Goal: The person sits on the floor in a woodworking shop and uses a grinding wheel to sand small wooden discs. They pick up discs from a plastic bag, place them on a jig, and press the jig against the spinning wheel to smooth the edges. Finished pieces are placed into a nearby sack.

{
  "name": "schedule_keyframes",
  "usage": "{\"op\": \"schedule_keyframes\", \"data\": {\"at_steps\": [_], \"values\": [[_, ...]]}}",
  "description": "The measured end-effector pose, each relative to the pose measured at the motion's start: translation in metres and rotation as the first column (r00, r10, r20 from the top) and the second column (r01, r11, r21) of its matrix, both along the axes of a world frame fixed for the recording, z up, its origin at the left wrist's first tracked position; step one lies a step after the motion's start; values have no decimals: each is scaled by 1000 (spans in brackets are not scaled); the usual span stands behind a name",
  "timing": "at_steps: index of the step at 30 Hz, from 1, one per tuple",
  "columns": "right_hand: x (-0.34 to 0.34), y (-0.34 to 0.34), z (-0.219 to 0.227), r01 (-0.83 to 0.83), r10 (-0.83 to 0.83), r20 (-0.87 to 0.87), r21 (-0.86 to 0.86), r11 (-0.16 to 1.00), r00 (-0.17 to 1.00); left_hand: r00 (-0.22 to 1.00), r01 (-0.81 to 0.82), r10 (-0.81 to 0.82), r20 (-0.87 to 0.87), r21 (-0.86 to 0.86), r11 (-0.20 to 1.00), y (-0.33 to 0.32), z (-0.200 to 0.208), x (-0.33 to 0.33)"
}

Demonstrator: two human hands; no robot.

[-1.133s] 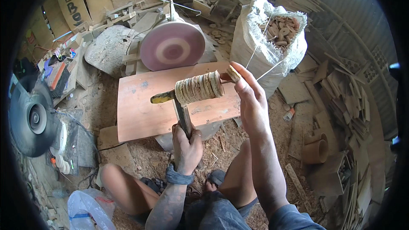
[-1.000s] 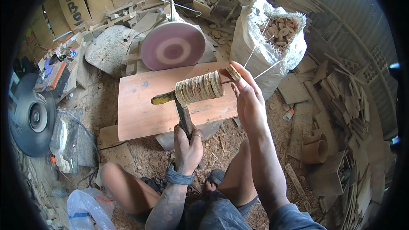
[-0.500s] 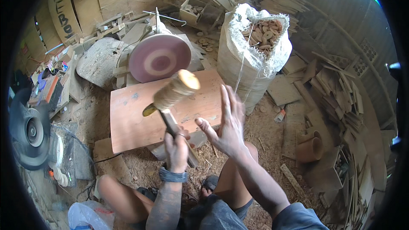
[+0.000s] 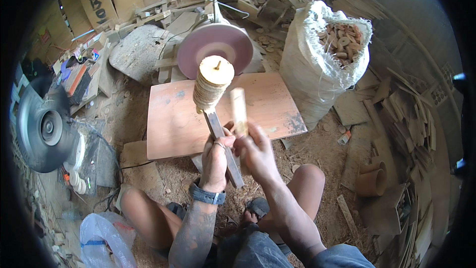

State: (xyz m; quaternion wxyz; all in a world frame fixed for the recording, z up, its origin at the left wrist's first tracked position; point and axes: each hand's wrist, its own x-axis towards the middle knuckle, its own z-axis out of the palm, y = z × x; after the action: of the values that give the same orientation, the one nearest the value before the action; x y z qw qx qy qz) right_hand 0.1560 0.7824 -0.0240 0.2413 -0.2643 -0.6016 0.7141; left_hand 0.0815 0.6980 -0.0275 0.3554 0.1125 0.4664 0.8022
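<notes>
Gripping a dark bar (image 4: 215, 126), a worker's left hand (image 4: 214, 167) is clamped around it at the frame's center, with a stack of discs (image 4: 210, 89) on its upper end. The right hand (image 4: 258, 156), blurred, clasps a pale stick (image 4: 238, 106) just beside the bar. A board (image 4: 171, 126) spans the center; a purple wheel (image 4: 197, 49) stands upper center, a sack (image 4: 306, 64) of rings (image 4: 342, 42) upper right.
</notes>
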Motion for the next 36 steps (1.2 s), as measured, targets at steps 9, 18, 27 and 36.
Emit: {"op": "schedule_keyframes", "data": {"at_steps": [9, 18, 27, 36], "values": [[-12, 7, 20, 87, -78, -54, 189, 978, 996, 971, -189, 154, -183, -194, 962, -29, -22, -26], [-9, 7, 4, 88, -72, -130, 125, 988, 989, 885, -321, 185, -427, -272, 907, -18, -54, -38], [-45, 70, -16, 97, -92, -32, 265, 959, 995, 832, -363, 115, -542, -377, 852, 30, -62, -83], [-116, 196, -71, 94, -214, 143, 579, 810, 966, 974, -103, 5, -228, -419, 902, 121, -71, -123]]}}
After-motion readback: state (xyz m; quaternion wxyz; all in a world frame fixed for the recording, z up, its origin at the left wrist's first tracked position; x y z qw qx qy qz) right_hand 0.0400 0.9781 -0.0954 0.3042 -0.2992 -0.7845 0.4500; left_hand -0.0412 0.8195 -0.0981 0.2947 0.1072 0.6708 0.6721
